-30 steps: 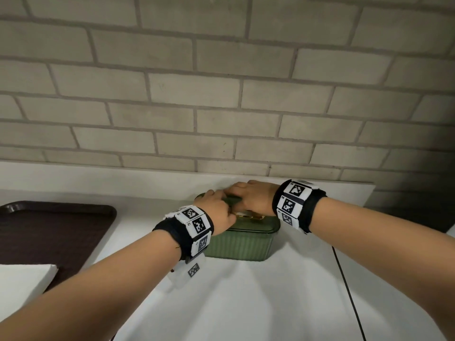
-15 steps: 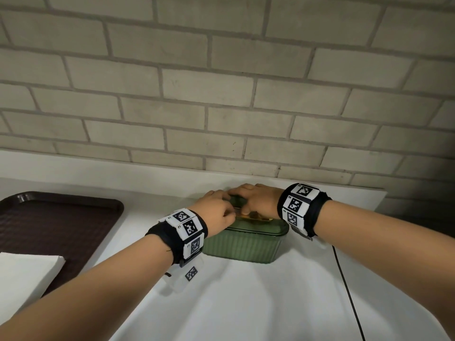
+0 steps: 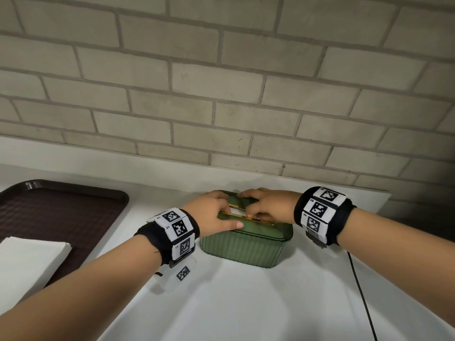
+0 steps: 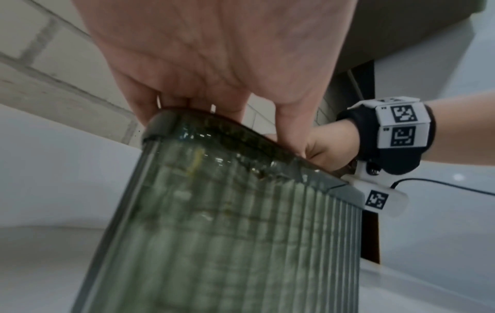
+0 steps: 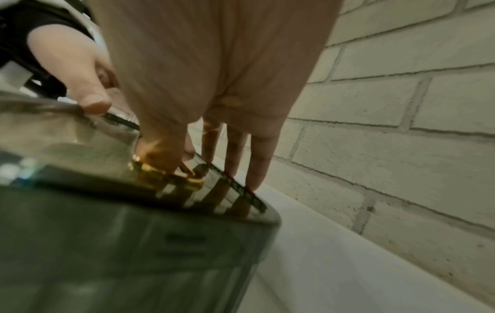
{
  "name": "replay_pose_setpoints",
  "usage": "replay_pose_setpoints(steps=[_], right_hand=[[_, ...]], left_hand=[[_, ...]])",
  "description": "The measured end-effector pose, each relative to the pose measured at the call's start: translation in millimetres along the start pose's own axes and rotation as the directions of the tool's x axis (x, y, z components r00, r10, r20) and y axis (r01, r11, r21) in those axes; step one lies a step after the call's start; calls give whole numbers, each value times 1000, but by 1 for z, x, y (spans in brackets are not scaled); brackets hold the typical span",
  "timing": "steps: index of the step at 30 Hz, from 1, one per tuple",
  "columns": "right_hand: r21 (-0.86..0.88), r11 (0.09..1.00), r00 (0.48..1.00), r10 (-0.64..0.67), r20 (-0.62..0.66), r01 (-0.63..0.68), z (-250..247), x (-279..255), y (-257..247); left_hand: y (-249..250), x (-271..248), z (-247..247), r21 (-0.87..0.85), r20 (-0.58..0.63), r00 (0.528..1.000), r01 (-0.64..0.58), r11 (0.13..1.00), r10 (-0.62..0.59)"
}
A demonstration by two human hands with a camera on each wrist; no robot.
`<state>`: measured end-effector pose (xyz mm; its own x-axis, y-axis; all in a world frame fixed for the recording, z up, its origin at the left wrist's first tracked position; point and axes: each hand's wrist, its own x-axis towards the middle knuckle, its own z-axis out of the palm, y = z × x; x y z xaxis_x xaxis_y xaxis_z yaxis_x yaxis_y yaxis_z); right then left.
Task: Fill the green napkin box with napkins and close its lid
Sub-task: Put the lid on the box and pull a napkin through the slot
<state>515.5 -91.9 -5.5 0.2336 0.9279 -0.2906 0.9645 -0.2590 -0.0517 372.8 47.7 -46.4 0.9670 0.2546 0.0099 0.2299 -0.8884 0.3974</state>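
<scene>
The green napkin box (image 3: pixel 243 247) is ribbed and stands on the white counter (image 3: pixel 246 303) close to the brick wall. Its lid (image 3: pixel 270 228) lies on top, with a gold-rimmed slot (image 3: pixel 261 219) where a strip of white napkin (image 3: pixel 237 212) shows. My left hand (image 3: pixel 211 212) rests on the lid's left end, its thumb laid flat along the front. My right hand (image 3: pixel 268 205) presses from the back right, with fingertips at the slot. The left wrist view shows the box wall (image 4: pixel 227 233) under my left hand (image 4: pixel 214 63). In the right wrist view, straight fingers (image 5: pixel 257 165) touch the lid (image 5: pixel 107 211).
A dark brown tray (image 3: pixel 49 217) lies at the left with a white napkin stack (image 3: pixel 29 262) on its near part. A black cable (image 3: pixel 362 291) runs along the counter to the right of the box. The counter's end lies at the far right.
Both hands have stayed on the lid. My left thumb now lies stretched along the lid's front, and the slot with white napkin shows between the hands.
</scene>
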Motion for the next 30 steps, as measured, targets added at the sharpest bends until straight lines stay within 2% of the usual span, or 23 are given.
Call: replay_pose_setpoints(steps=[2, 3, 8, 12, 16, 20, 25, 30], right_hand=[[-170, 980, 994, -105, 9, 105, 1, -8, -4], [-201, 967, 988, -154, 16, 154, 2, -12, -6], [-199, 944, 963, -271, -9, 263, 15, -26, -26], [-297, 921, 952, -292, -93, 253, 31, -41, -41], [-335, 899, 893, -374, -249, 283, 47, -60, -56], [-356, 896, 856, -388, -342, 264, 59, -72, -63], [-399, 896, 825, -369, -429, 193, 71, -79, -63], [-301, 934, 807, -326, -491, 194, 75, -79, -62]], left_hand=[[2, -12, -1, -8, 4, 1000, 2, 1000, -2], [3, -19, -1, -14, 5, 1000, 8, 1000, -8], [10, -61, 3, -80, 9, 999, 51, 995, -50], [16, -94, 9, -89, -20, 996, 84, 993, -86], [21, -116, 12, -116, -28, 996, 84, 990, -88], [24, -126, 10, -84, -16, 997, 72, 994, -73], [31, -121, 8, -6, -106, 994, -12, 1000, 12], [47, -103, 16, 95, -133, 984, -105, 990, 117]])
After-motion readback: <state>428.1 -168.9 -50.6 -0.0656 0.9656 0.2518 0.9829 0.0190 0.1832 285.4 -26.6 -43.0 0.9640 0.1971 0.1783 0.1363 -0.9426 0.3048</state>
